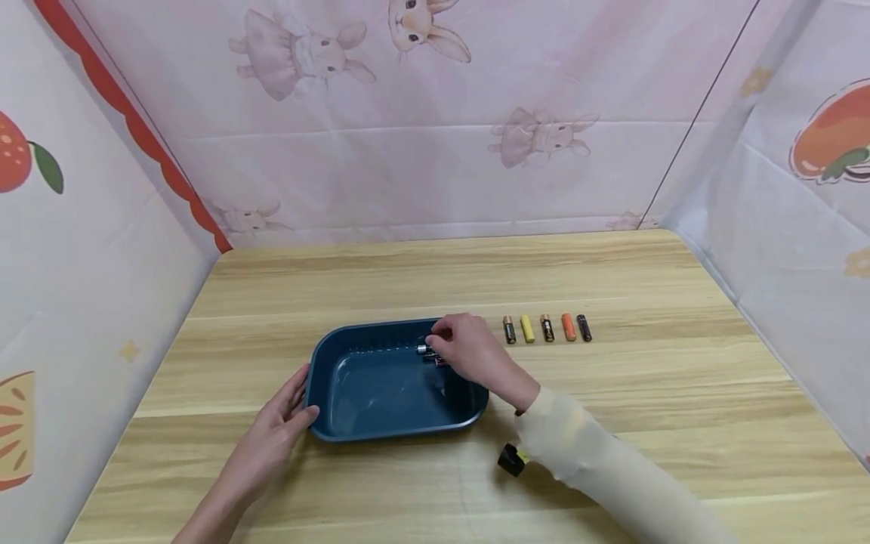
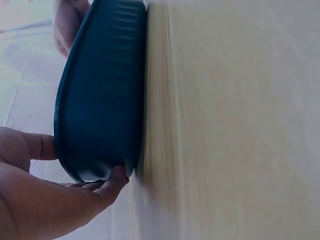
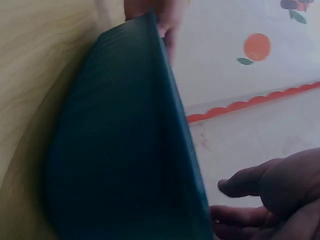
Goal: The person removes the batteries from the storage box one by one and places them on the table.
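A dark blue rectangular basin point(image 1: 397, 437) rests on the wooden table. My left hand point(image 1: 280, 419) grips its left end, thumb at the rim and fingers against the outer wall, as the left wrist view shows too. Over the basin's far right part is my right hand point(image 1: 469, 349), fingers pointing inward. A few batteries point(image 1: 423, 350) lie in the basin right below its fingertips, partly covered by them. In the right wrist view, the right thumb point(image 3: 242, 182) and fingers stand apart, with no battery visible between them; part of the fingers is hidden behind the rim.
Several batteries stand in a row to the basin's right: black-and-copper ones point(image 1: 510, 330), a yellow one point(image 1: 527, 329), an orange one point(image 1: 569, 327) and a black one point(image 1: 584, 328). A small black device point(image 1: 511, 460) sits by the right sleeve. Printed cloth walls point(image 1: 421, 181) surround the table.
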The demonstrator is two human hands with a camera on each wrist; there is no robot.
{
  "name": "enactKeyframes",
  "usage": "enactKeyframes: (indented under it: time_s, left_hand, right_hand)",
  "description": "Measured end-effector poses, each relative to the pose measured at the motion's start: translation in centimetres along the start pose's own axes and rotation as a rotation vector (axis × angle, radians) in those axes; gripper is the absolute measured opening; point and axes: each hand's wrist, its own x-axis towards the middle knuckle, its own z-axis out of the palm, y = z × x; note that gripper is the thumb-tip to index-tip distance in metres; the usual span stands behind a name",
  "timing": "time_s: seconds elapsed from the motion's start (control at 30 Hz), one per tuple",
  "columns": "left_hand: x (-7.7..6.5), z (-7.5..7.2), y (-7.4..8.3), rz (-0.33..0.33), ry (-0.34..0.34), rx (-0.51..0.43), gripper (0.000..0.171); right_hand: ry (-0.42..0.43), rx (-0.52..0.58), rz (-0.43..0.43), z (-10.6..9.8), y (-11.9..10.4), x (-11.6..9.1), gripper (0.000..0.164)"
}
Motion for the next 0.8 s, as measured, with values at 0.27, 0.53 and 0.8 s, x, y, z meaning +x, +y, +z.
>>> enactKeyframes:
  time_s: [0.27, 0.53, 0.8]
  left_hand:
    - [0.0, 0.1, 0.1, -0.007, 0.007, -0.003, 0.075]
    - [0.0, 0.1, 0.1, 0.003, 0.009, -0.005, 0.074]
    - [-0.1, 0.3, 0.1, 0.008, 0.013, -0.002, 0.073]
  right_hand:
    - [0.018, -0.123, 0.021, 1.8, -0.4, 1.0, 0.02]
    - [-0.02, -0.203, 0.035, 2.4, -0.3, 1.6, 0.024]
    - [0.004, -0.249, -0.036, 3.4, 0.1, 1.9, 0.021]
